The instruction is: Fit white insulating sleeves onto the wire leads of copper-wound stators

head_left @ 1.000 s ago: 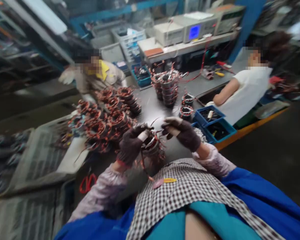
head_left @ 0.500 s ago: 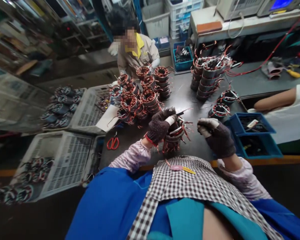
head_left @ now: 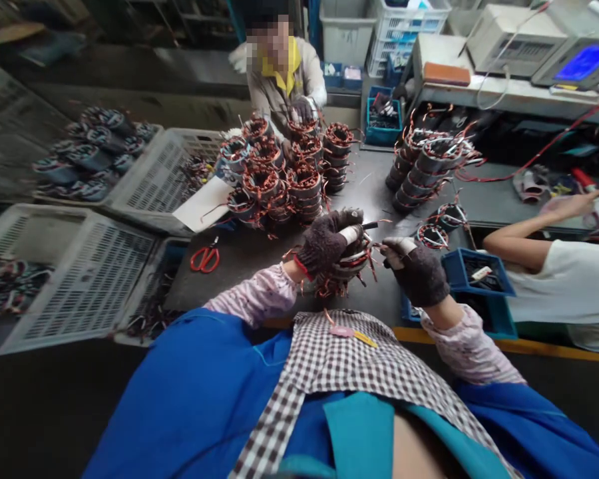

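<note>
Just in front of my apron stands a motor stator [head_left: 352, 269] wound with copper, its red, white and bare wire ends sticking out around the top. My left hand [head_left: 327, 243], in a dark knit glove with white-wrapped fingertips, is closed over the stator's upper left side. From its fingers a wire with a black sleeve [head_left: 372, 225] points right, its copper end bare. On the stator's right, my right hand [head_left: 415, 267], gloved alike, pinches a wire end at the rim. The fingertips hide the wire's tip.
Stacked stators [head_left: 304, 179] fill the table's back left, with another stack [head_left: 424, 166] at back right. Red-handled scissors [head_left: 205, 258] lie left. Blue bins [head_left: 479, 273] stand right, white crates [head_left: 104, 266] left. One co-worker [head_left: 284, 73] is opposite, another person's arm [head_left: 519, 249] at right.
My right hand has moved left to the stator and its fingers have closed on a wire end there. The left hand keeps its hold. The camera view has shifted.
</note>
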The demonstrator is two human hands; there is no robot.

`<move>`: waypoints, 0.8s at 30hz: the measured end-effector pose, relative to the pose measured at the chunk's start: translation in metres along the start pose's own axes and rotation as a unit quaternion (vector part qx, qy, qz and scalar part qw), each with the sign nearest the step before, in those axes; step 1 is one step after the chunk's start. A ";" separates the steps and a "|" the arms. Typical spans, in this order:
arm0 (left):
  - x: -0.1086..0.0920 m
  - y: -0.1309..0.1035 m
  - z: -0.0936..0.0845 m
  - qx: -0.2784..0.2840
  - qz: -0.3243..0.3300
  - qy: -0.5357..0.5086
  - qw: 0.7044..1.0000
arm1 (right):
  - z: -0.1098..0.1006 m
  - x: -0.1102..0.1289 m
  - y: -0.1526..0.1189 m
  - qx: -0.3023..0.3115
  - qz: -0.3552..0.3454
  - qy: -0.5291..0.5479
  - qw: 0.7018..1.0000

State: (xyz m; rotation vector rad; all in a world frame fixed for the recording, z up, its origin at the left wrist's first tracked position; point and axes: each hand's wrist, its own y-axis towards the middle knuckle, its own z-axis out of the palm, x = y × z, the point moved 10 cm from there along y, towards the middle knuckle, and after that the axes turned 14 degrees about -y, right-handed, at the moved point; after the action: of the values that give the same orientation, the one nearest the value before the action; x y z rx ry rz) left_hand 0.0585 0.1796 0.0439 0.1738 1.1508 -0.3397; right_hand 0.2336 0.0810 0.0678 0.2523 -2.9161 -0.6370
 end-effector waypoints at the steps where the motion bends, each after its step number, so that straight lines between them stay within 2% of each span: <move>1: 0.000 0.000 0.001 0.003 -0.006 -0.001 1.000 | 0.002 -0.001 0.000 0.018 -0.007 -0.022 1.000; 5: 0.002 -0.002 0.007 0.007 -0.035 -0.010 0.999 | 0.002 -0.005 -0.001 0.074 -0.075 -0.083 0.991; 8: -0.002 -0.005 0.011 -0.001 -0.047 -0.015 0.999 | -0.002 -0.010 0.003 0.086 -0.095 -0.056 0.990; 10: -0.004 -0.008 0.013 -0.005 -0.058 -0.026 0.998 | -0.004 -0.018 0.004 0.078 -0.059 0.003 0.995; 12: -0.006 -0.010 0.013 -0.014 -0.069 -0.034 0.997 | -0.008 -0.029 0.001 0.048 0.009 0.085 0.995; 15: -0.008 -0.010 0.008 -0.033 -0.070 -0.038 0.996 | -0.010 -0.043 -0.009 0.008 0.102 0.186 0.977; 17: -0.008 -0.008 0.006 -0.037 -0.068 -0.030 0.997 | -0.009 -0.040 -0.008 0.004 0.100 0.200 0.975; 20: -0.007 -0.007 0.002 -0.052 -0.065 0.001 0.997 | -0.009 -0.025 0.000 0.005 0.046 0.170 0.984; 24: -0.013 -0.013 -0.008 -0.078 -0.048 0.090 0.992 | -0.003 -0.009 0.007 0.011 0.010 0.137 0.990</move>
State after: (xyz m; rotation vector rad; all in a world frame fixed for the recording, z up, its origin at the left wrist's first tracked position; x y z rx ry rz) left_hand 0.0424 0.1725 0.0532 0.0121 1.3625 -0.3217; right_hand 0.2416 0.0877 0.0731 0.2888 -2.6592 -0.5223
